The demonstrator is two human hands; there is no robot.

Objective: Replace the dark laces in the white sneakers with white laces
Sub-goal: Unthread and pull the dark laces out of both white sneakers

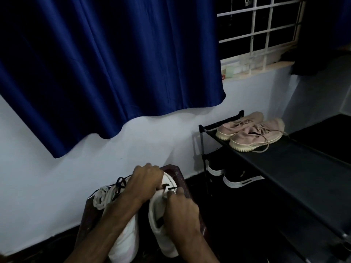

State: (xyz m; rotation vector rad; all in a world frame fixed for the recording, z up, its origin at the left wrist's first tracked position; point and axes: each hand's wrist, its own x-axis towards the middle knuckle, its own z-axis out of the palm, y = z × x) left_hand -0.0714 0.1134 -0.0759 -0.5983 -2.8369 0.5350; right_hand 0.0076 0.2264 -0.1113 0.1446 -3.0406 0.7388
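Both white sneakers are sitting side by side, toes pointing away, on a small dark wooden bench (177, 172) at the lower centre of the frame. This is putting the eyelets straight under the person's eyes. The left grip (147, 180) is reaching across to the toe end of the right-hand sneaker (161, 234), its fingers curled and apparently pinching the dark lace (168, 186) where it is crossing the lowest eyelets. The right grip (181, 209) is clenching the upper edge of that shoe near the tongue, probably bracing it so the lace can slide out without dragging the shoe along. The left-hand sneaker (125, 242) is waiting just beside it, partly under the left forearm, with its own dark lace (119, 184) loosened into loops at the toe. The white laces (100, 198) are lying bundled at the bench's left edge, touching that shoe and close at hand for threading. The bench is offering little spare surface, as the shoes are nearly filling it and the bundle is sitting close to the rim, so a hard tug could knock it off. The wall is standing close behind, and the black shoe rack (284, 154) carrying beige shoes (252, 131) is crowding the right of the frame, so the freest room for pulling lace is upward and toward the person.
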